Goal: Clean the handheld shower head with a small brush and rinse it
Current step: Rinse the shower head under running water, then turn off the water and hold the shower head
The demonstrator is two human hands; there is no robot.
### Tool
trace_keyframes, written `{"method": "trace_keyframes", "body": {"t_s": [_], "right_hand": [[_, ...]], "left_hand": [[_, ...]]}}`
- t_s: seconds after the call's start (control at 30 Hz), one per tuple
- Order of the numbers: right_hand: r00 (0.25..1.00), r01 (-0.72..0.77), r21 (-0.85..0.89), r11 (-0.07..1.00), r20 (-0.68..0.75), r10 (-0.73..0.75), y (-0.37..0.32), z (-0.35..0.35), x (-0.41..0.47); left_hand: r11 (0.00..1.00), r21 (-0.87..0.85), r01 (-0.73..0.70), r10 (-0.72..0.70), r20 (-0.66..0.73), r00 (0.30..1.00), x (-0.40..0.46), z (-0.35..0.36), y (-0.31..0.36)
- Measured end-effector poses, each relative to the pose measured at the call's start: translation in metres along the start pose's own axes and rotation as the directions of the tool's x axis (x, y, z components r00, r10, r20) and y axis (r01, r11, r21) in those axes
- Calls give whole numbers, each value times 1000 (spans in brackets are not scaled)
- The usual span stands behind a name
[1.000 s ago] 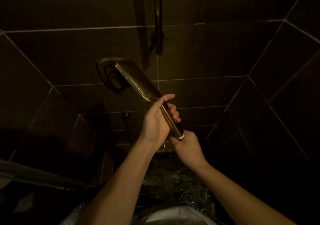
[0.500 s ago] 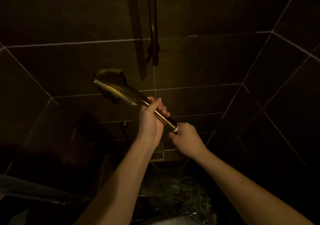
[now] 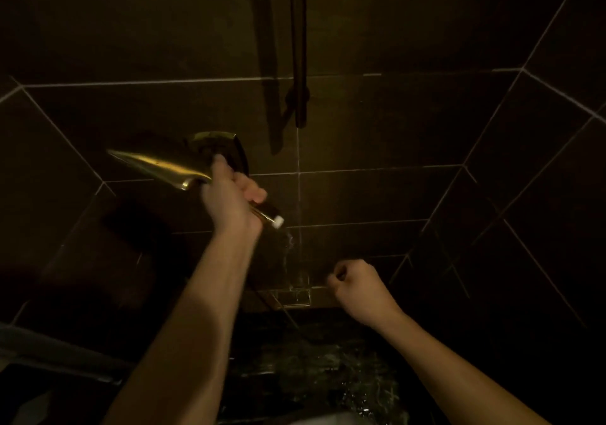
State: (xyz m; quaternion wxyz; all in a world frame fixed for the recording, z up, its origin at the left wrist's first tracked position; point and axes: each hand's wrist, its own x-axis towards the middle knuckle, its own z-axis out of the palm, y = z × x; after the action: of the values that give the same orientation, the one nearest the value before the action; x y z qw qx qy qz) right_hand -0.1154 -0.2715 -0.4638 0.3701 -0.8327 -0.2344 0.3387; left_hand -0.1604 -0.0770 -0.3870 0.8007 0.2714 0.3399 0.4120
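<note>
Nearest, the right hand [image 3: 355,285] hangs low over the wet floor [image 3: 314,369]; its fingers are curled into a fist, and whether it holds something small I cannot tell. Higher, the left hand [image 3: 229,200] has a closed grip around the handle of the shower head [image 3: 164,165], whose open white end [image 3: 278,222] drips water. No brush is visible. To rinse well, I think the head should stay tilted so water drains out, away from the tiled wall [image 3: 393,129].
</note>
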Motion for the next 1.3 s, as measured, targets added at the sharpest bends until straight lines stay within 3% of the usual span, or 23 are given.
{"method": "trace_keyframes", "body": {"t_s": [0.13,0.23,0.4,0.57,0.7,0.87,1.07,1.17,1.3], "right_hand": [[999,3,-64,998,-53,-6,4,-6,5],[998,36,-62,997,-54,-39,-12,-7,15],[999,-1,-126,992,-46,-5,-12,-19,26],[997,-76,-258,963,-8,76,-5,-34,48],[971,-196,-306,932,72,228,5,-50,74],[895,-338,-500,797,93,437,31,-54,92],[909,-162,-791,589,113,401,21,-60,99],[889,-120,-704,699,238,392,14,-69,108],[915,-173,-642,747,176,363,7,-78,109]], "left_hand": [[978,147,-148,138,72,988,7,5,18],[950,256,-178,142,153,978,1,1,-2],[944,284,-167,117,184,976,8,-16,-18],[921,359,-153,101,160,982,20,-19,-16],[881,446,-161,86,185,979,27,-22,-21],[820,549,-163,57,206,977,32,-35,-31],[720,678,-150,44,171,984,38,-46,-43],[757,643,-116,16,159,987,38,-43,-46],[769,633,-94,-3,150,989,39,-46,-47]]}}
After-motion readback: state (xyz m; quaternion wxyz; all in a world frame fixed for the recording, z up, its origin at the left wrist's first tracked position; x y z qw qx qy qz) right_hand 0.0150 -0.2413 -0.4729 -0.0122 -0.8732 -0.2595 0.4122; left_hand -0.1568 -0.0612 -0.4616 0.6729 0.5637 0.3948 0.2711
